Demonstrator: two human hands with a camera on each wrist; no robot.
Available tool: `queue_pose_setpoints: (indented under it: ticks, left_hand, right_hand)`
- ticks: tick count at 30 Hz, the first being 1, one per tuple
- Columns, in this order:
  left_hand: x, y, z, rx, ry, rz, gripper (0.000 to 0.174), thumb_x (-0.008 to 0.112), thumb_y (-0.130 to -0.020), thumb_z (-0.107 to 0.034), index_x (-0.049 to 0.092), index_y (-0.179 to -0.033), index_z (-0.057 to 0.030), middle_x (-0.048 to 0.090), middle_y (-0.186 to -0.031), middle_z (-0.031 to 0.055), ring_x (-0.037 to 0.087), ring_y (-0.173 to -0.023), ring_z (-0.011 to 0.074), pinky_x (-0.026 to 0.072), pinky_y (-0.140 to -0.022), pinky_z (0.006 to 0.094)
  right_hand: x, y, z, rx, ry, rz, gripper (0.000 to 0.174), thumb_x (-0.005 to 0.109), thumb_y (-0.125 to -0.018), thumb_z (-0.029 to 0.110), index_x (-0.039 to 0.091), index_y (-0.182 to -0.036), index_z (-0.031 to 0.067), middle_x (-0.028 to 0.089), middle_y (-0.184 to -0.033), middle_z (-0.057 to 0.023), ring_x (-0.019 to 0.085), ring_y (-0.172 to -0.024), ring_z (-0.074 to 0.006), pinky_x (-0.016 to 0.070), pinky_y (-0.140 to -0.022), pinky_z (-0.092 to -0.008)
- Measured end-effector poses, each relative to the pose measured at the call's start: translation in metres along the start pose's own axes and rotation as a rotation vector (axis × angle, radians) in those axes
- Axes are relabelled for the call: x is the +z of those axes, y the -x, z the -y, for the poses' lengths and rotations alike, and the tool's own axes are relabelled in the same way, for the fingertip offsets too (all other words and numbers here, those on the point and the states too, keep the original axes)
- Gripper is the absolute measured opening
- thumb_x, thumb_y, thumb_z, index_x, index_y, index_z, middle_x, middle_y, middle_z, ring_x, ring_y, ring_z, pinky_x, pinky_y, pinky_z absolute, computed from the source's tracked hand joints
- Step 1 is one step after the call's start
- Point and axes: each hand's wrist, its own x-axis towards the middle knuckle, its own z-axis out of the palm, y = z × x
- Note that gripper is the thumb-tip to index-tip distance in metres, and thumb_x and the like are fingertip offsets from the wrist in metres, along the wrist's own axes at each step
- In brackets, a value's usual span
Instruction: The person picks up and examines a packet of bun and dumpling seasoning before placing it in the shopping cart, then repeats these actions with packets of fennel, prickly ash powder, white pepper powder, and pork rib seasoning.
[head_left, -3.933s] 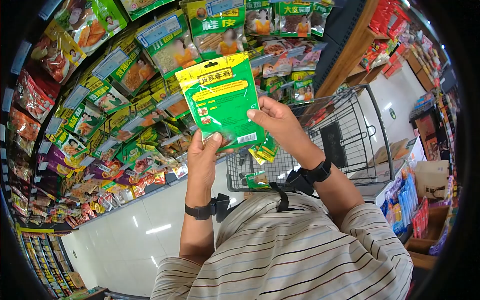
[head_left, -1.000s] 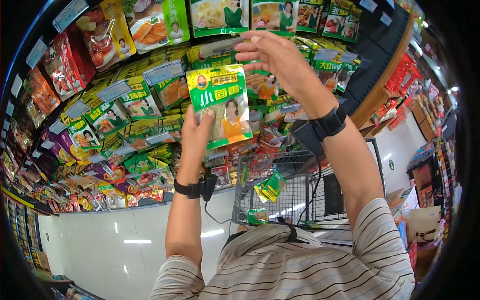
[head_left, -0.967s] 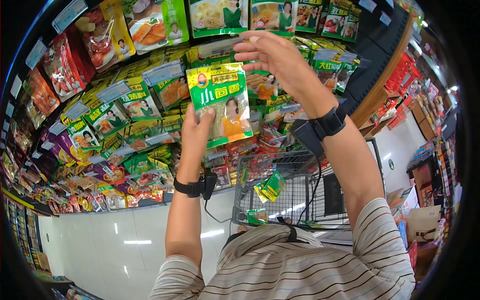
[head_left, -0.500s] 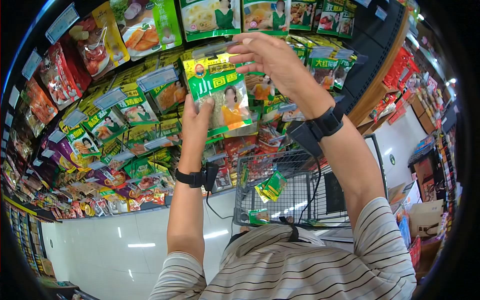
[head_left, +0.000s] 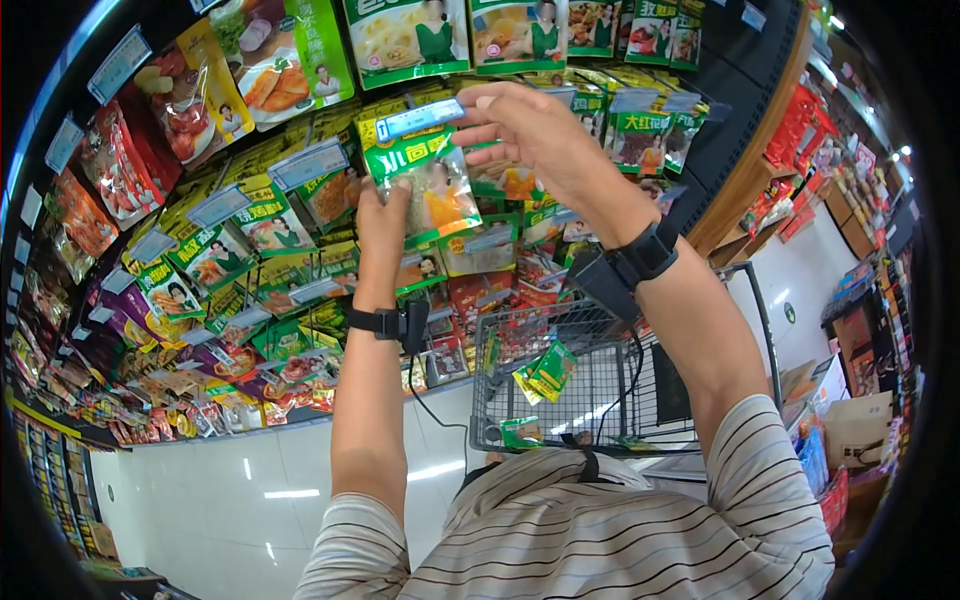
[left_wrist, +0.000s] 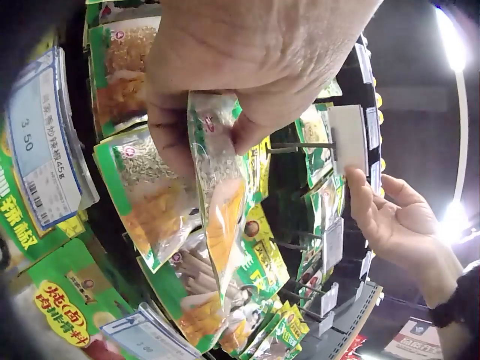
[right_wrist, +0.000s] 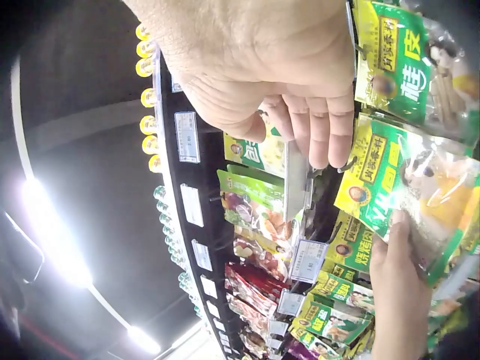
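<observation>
- Packet [head_left: 430, 195] and left hand [head_left: 383, 225] had moved up; the packet's top now lay under the price tag [head_left: 420, 119].
- My left thumb and fingers pinched the packet's side; my right hand [head_left: 540, 135] pinched the tag's end, other fingers spread.
- Good handling called for lining the packet's hole up with the metal hook [left_wrist: 300, 146], tag held clear.
- Beyond stood the cart [head_left: 668, 385].
- Tag hid the hole; engagement could not be told.

Green-and-yellow packet [head_left: 436, 195], one, gripped by left hand [head_left: 383, 225]; price tag [head_left: 420, 119], one, over its top, right hand [head_left: 545, 140] at tag's end; wire cart [head_left: 497, 345], one, green packets [head_left: 552, 370] inside.
</observation>
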Motion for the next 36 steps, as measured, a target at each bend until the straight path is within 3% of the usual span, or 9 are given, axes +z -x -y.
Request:
queue_pose_setpoints:
  ticks: [8,10,12,15,20,23,30,34,36]
  left_hand:
    - [-0.026,-0.011,0.036,0.211,-0.402,-0.036,0.041,0.065,-0.094,-0.021,0.054,-0.124,0.0040,0.064,-0.110,0.0177,0.062,-0.099,0.0246,0.0487,-0.085,0.0386]
    - [-0.017,0.024,0.024,0.318,-0.435,-0.258,0.041,0.063,-0.095,-0.016,0.050,-0.127,0.0066,0.060,-0.120,0.0179,0.060,-0.106,0.0240,0.0485,-0.092,0.0365]
    - [-0.010,0.068,0.000,0.206,-0.285,-0.206,0.042,0.061,-0.097,-0.014,0.047,-0.129,0.0082,0.055,-0.127,0.0179,0.058,-0.113,0.0225,0.0466,-0.097,0.0338]
    - [0.004,0.126,0.000,0.075,-0.185,-0.077,0.035,0.058,-0.100,-0.019,0.052,-0.126,0.0032,0.060,-0.118,0.0125,0.058,-0.106,0.0167,0.0466,-0.091,0.0307]
    - [0.019,0.213,0.051,-0.409,-0.266,0.463,0.031,0.057,-0.100,-0.023,0.057,-0.120,0.0015,0.065,-0.099,0.0061,0.060,-0.091,0.0136,0.0461,-0.082,0.0266]
    - [0.031,0.250,0.069,-0.666,-0.303,0.781,0.033,0.061,-0.096,-0.024,0.061,-0.120,-0.0008,0.067,-0.096,0.0063,0.061,-0.090,0.0149,0.0475,-0.086,0.0296]
    - [0.078,0.260,0.080,-0.776,-0.250,0.870,0.032,0.056,-0.100,-0.023,0.057,-0.123,-0.0009,0.065,-0.098,0.0044,0.059,-0.091,0.0119,0.0448,-0.080,0.0256]
    - [0.103,0.258,0.082,-0.833,-0.292,0.819,0.035,0.059,-0.099,-0.028,0.059,-0.124,-0.0024,0.065,-0.101,0.0050,0.062,-0.095,0.0132,0.0466,-0.082,0.0268]
    - [0.112,0.261,0.082,-0.873,-0.292,0.832,0.036,0.059,-0.099,-0.028,0.059,-0.124,-0.0023,0.066,-0.103,0.0053,0.062,-0.096,0.0137,0.0471,-0.083,0.0271]
  right_hand:
    - [-0.017,0.043,-0.021,0.071,-0.031,0.003,0.044,0.055,-0.100,0.029,0.054,-0.131,-0.0018,0.063,-0.124,-0.0193,0.067,-0.107,-0.0255,0.0561,-0.087,-0.0354]
    - [-0.034,0.063,-0.034,0.068,-0.028,-0.004,0.045,0.055,-0.100,0.031,0.054,-0.130,-0.0022,0.064,-0.123,-0.0194,0.067,-0.106,-0.0259,0.0562,-0.086,-0.0355]
    - [-0.055,0.089,-0.049,0.074,-0.010,-0.038,0.044,0.054,-0.101,0.032,0.056,-0.128,-0.0023,0.064,-0.121,-0.0190,0.067,-0.104,-0.0260,0.0564,-0.086,-0.0356]
    - [-0.094,0.133,-0.081,0.134,-0.122,-0.114,0.039,0.055,-0.099,0.031,0.061,-0.119,-0.0023,0.067,-0.113,-0.0175,0.068,-0.097,-0.0249,0.0573,-0.082,-0.0363]
    - [-0.142,0.205,-0.122,0.352,-0.144,-0.398,0.034,0.059,-0.097,0.030,0.063,-0.112,-0.0015,0.068,-0.104,-0.0148,0.068,-0.089,-0.0222,0.0572,-0.078,-0.0349]
    - [-0.161,0.246,-0.146,0.515,-0.132,-0.551,0.034,0.057,-0.098,0.030,0.063,-0.112,-0.0011,0.068,-0.102,-0.0118,0.068,-0.089,-0.0206,0.0564,-0.078,-0.0336]
    - [-0.227,0.325,-0.211,0.701,-0.093,-0.567,0.031,0.058,-0.097,0.027,0.061,-0.113,0.0008,0.068,-0.101,-0.0108,0.068,-0.087,-0.0203,0.0571,-0.076,-0.0343]
    - [-0.260,0.373,-0.264,1.075,0.151,-0.477,0.035,0.063,-0.092,0.032,0.063,-0.107,0.0000,0.068,-0.097,-0.0083,0.068,-0.088,-0.0187,0.0571,-0.074,-0.0321]
    - [-0.269,0.396,-0.283,1.171,0.041,-0.491,0.036,0.063,-0.091,0.031,0.063,-0.105,-0.0013,0.068,-0.098,-0.0090,0.068,-0.088,-0.0192,0.0580,-0.074,-0.0337]
